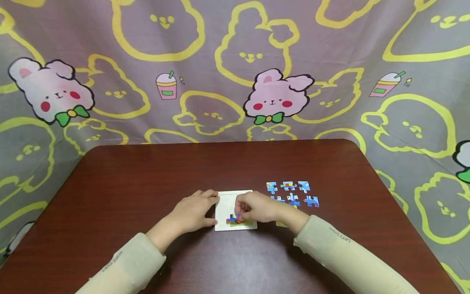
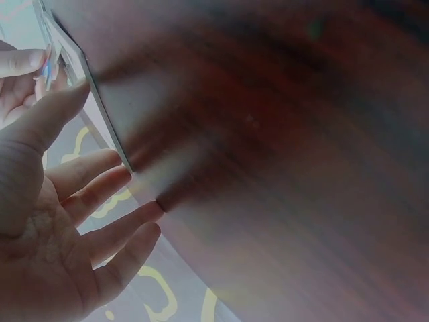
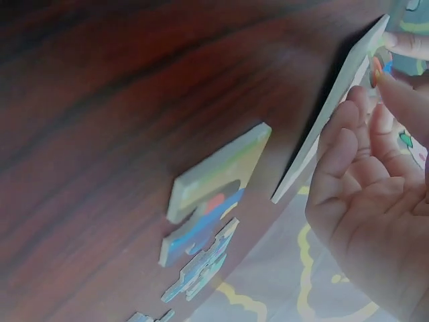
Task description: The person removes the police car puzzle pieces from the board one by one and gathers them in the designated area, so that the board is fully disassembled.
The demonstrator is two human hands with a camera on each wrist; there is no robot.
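A white puzzle board (image 1: pixel 225 204) with a raised rim lies flat on the table. My left hand (image 1: pixel 192 212) stands at its left edge; in the left wrist view the thumb and two straight fingertips touch the board's side. Over the lower right of the board, my right hand (image 1: pixel 258 206) pinches a blue and red puzzle piece (image 1: pixel 232 220) between thumb and index finger. That jigsaw piece (image 3: pixel 377 72) appears tilted at the board's surface in the right wrist view. Some yellow-green shows on the board beside it, partly covered by the fingers.
Right of the board, several loose blue puzzle pieces (image 1: pixel 303 186) lie in rows. A yellow-green piece (image 3: pixel 228 164) near the board is mostly hidden under my right forearm in the head view. The brown table (image 1: pixel 165 171) meets a patterned curtain (image 1: pixel 205 53) behind.
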